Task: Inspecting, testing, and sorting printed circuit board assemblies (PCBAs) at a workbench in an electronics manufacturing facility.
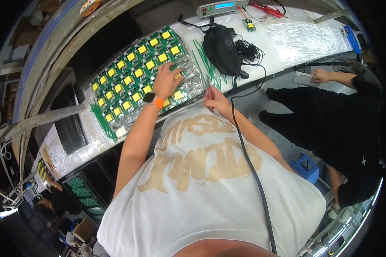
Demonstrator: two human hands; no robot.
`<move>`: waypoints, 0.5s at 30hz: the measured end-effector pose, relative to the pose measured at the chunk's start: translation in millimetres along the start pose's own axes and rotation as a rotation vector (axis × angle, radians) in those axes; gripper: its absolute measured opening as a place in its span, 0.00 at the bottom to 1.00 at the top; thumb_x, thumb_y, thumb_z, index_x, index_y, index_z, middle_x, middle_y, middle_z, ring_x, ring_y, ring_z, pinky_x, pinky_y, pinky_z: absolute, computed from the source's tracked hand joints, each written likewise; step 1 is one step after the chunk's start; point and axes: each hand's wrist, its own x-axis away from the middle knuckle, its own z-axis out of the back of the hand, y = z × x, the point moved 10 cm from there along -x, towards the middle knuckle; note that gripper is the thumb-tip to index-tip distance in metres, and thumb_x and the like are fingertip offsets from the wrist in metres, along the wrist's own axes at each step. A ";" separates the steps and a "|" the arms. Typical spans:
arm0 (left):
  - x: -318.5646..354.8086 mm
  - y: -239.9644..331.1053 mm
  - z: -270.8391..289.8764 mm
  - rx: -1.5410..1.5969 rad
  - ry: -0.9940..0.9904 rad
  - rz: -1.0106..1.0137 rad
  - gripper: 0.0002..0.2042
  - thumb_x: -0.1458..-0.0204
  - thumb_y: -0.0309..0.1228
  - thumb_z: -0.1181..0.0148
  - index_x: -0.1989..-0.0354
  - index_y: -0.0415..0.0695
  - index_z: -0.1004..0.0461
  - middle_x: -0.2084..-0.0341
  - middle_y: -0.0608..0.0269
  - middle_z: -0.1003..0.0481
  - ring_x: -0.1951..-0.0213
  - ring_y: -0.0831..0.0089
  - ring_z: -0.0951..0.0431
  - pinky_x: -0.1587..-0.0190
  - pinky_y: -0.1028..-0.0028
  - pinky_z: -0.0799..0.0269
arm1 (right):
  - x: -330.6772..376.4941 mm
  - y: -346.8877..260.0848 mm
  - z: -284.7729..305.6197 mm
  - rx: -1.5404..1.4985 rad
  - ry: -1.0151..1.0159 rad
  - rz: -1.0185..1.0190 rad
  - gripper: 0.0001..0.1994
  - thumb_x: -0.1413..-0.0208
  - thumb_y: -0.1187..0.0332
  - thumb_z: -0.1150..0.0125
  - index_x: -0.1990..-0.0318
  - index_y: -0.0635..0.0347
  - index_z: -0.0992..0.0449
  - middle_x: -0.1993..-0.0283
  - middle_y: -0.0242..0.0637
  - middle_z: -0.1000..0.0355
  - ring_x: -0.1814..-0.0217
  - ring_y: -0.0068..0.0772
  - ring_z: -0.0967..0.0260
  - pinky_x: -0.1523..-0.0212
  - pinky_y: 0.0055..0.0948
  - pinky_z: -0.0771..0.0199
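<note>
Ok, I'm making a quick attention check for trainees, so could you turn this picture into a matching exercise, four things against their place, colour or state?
Things
1. Left hand
2. Watch band
3. Meter screen
4. Soft pouch

Descriptions
A. Lit blue
B. Black, between the loose green strips and a coiled cable
C. Fingers spread over the rows of circuit boards
D. Orange

Pairs: 1-C, 2-D, 3-A, 4-B
</note>
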 end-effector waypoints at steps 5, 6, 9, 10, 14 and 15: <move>20.9 -14.9 19.1 0.080 0.038 0.047 0.17 0.49 0.32 0.39 0.49 0.47 0.24 0.48 0.56 0.30 0.49 0.55 0.31 0.46 0.64 0.31 | -22.6 -28.4 -38.0 0.674 0.097 -0.027 0.18 0.53 0.66 0.35 0.57 0.57 0.35 0.66 0.34 0.30 0.67 0.35 0.30 0.66 0.34 0.30; 27.1 -16.3 21.0 0.078 0.022 0.078 0.17 0.48 0.31 0.40 0.49 0.46 0.24 0.49 0.56 0.30 0.50 0.56 0.30 0.47 0.65 0.31 | -25.5 -33.6 -42.1 0.845 0.140 -0.015 0.19 0.54 0.65 0.34 0.57 0.57 0.35 0.65 0.35 0.29 0.66 0.38 0.29 0.65 0.36 0.30; 47.6 -12.5 24.7 0.078 0.001 0.101 0.18 0.48 0.30 0.41 0.48 0.45 0.25 0.50 0.57 0.29 0.52 0.56 0.29 0.48 0.66 0.31 | -27.5 -36.9 -56.6 1.040 0.217 0.024 0.20 0.55 0.64 0.34 0.56 0.57 0.35 0.64 0.36 0.28 0.65 0.41 0.27 0.64 0.38 0.29; 56.8 -9.4 26.3 0.078 0.000 0.100 0.18 0.49 0.29 0.41 0.47 0.44 0.26 0.50 0.57 0.29 0.52 0.57 0.29 0.49 0.66 0.31 | -26.0 -38.2 -63.0 1.066 0.240 0.054 0.20 0.55 0.64 0.33 0.56 0.57 0.35 0.65 0.36 0.28 0.64 0.42 0.27 0.63 0.39 0.29; 73.4 -1.2 26.5 0.082 0.017 0.073 0.19 0.49 0.28 0.42 0.47 0.43 0.27 0.51 0.56 0.29 0.53 0.57 0.29 0.50 0.67 0.30 | -24.1 -39.2 -70.5 1.111 0.302 0.079 0.21 0.56 0.63 0.34 0.56 0.57 0.35 0.66 0.37 0.27 0.63 0.45 0.27 0.63 0.40 0.29; 75.0 1.5 26.4 0.083 0.036 0.056 0.19 0.49 0.28 0.42 0.46 0.43 0.27 0.51 0.56 0.29 0.53 0.57 0.29 0.51 0.66 0.30 | -26.0 -36.8 -68.4 1.101 0.308 0.047 0.21 0.56 0.63 0.34 0.55 0.57 0.35 0.66 0.37 0.27 0.63 0.46 0.27 0.63 0.40 0.29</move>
